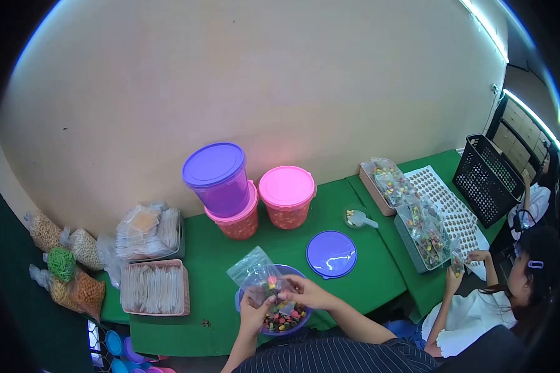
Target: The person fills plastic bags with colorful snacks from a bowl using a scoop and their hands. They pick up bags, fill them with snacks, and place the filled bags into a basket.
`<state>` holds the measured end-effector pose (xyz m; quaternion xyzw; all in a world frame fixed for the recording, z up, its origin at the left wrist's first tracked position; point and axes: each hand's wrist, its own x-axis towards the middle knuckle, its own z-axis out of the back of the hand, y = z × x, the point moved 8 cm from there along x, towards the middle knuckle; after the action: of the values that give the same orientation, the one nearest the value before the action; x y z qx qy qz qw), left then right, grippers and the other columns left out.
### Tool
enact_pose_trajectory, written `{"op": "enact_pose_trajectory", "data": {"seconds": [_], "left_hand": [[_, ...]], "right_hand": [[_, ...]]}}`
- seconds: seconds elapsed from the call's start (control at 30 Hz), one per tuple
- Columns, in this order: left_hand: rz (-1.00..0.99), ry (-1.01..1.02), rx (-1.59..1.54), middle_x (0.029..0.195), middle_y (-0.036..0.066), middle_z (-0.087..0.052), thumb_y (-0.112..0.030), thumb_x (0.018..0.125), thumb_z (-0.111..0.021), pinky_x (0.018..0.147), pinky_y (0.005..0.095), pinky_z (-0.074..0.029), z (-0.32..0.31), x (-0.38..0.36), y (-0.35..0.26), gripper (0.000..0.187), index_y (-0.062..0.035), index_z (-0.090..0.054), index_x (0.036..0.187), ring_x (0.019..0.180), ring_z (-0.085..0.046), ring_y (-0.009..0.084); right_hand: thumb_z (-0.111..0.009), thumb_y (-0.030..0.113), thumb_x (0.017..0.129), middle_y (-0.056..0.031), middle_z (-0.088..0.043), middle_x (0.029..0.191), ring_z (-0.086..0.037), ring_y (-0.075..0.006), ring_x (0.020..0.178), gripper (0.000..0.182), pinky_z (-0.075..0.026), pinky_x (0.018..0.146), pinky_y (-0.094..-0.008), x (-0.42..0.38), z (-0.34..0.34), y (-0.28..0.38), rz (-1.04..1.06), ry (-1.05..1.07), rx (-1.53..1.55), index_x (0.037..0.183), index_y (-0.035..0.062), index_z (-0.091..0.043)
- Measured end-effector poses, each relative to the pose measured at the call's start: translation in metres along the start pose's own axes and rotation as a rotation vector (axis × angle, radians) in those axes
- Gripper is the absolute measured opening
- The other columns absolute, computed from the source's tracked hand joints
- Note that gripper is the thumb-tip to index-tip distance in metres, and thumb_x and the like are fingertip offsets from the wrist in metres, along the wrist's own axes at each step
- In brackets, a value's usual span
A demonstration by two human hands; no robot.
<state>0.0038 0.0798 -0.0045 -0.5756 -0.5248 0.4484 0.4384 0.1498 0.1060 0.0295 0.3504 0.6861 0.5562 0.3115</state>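
A clear zip bag with some colourful pieces in its lower part is held between both hands. My left hand grips its lower left side, fingers bent around the plastic. My right hand pinches the opposite side. Both hands are over a purple tub, which contains many small red, yellow, green and dark pieces, perhaps candies. The hands and bag hide part of the tub. To the tub's upper right lies a round purple lid.
Behind stand a purple lidded bucket and a pink lidded bucket. At left are a basket of flat packets and bulk bags. A scoop, filled-bag baskets and a sticker sheet lie right, near another person.
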Motion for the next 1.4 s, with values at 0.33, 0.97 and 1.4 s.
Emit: {"op": "enact_pose_trajectory", "data": {"seconds": [0.33,0.97,1.4], "left_hand": [[0.007,-0.231,-0.495,0.115,0.013,-0.06,-0.011,0.088,-0.066,0.09,0.0332,-0.051,0.023,0.005,-0.016,0.041,0.0003,-0.045,0.122,0.103,-0.061,0.0214],[-0.097,-0.097,-0.571,0.121,0.015,-0.058,-0.038,0.098,-0.048,0.091,0.0378,-0.051,0.022,-0.002,-0.033,0.053,-0.0009,-0.042,0.135,0.101,-0.061,0.0246],[-0.054,-0.789,1.572,0.14,0.024,-0.038,-0.036,0.093,-0.049,0.109,0.056,-0.021,0.26,-0.026,-0.04,0.048,-0.0112,-0.05,0.134,0.129,-0.036,0.0415]], "right_hand": [[-0.064,0.032,0.089,-0.0072,-0.066,0.097,-0.058,-0.0128,0.089,0.038,-0.047,0.078,-0.0292,-0.01,0.003,0.008,-0.075,0.148,-0.459,0.115,0.0039,-0.062],[-0.066,0.032,0.087,-0.0161,-0.062,0.115,-0.062,-0.0252,0.099,0.052,-0.047,0.09,-0.0372,-0.018,-0.029,0.022,0.13,0.116,-0.558,0.128,0.0037,-0.052],[-0.059,0.016,0.088,-0.022,-0.056,0.118,-0.052,-0.0395,0.11,0.046,-0.041,0.094,-0.0459,-0.257,0.331,0.072,-0.213,-2.048,-1.266,0.129,-0.0012,-0.045]]}}
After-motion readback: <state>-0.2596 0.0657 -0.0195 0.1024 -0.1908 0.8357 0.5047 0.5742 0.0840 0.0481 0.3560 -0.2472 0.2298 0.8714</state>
